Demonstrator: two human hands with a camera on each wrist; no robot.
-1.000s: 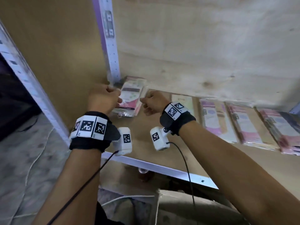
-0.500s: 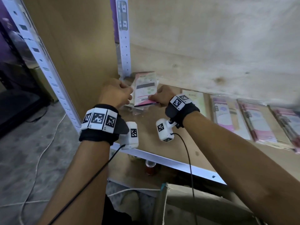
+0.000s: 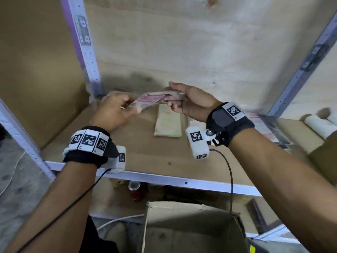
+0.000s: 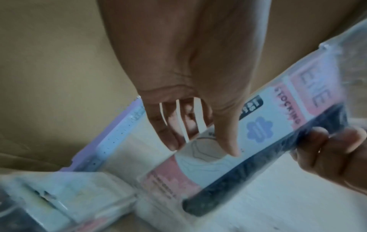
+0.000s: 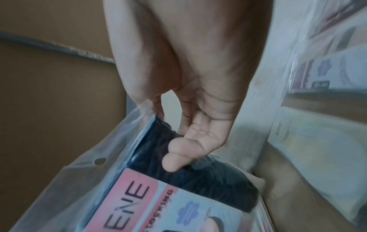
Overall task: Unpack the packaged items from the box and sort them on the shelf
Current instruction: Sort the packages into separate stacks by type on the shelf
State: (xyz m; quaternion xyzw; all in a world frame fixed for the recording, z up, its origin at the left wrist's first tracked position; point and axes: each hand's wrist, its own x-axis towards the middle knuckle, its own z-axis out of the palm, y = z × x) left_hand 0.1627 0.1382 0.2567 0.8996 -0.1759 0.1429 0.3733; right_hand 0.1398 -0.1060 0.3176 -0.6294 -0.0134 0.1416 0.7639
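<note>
A clear-wrapped stocking packet (image 3: 156, 99) with a pink and white card and a dark stocking is held above the shelf board (image 3: 145, 157), near the back left corner. My left hand (image 3: 125, 106) pinches its left end, thumb on the card front (image 4: 258, 125). My right hand (image 3: 175, 102) grips the right end, with fingers (image 5: 176, 158) curled over the dark stocking part of the packet (image 5: 139, 196). A greenish packet (image 3: 167, 123) lies flat on the shelf right under it.
More packets (image 3: 264, 125) lie in a row along the shelf to the right, with white rolls (image 3: 319, 123) beyond. A metal upright (image 3: 85, 52) stands at the back left. An open cardboard box (image 3: 191, 225) sits below the shelf edge, near a red can (image 3: 135, 189).
The packet that leaned in the back left corner has been lifted off the shelf and turned nearly edge-on. Both hands have risen with it, the right one moving further right.
</note>
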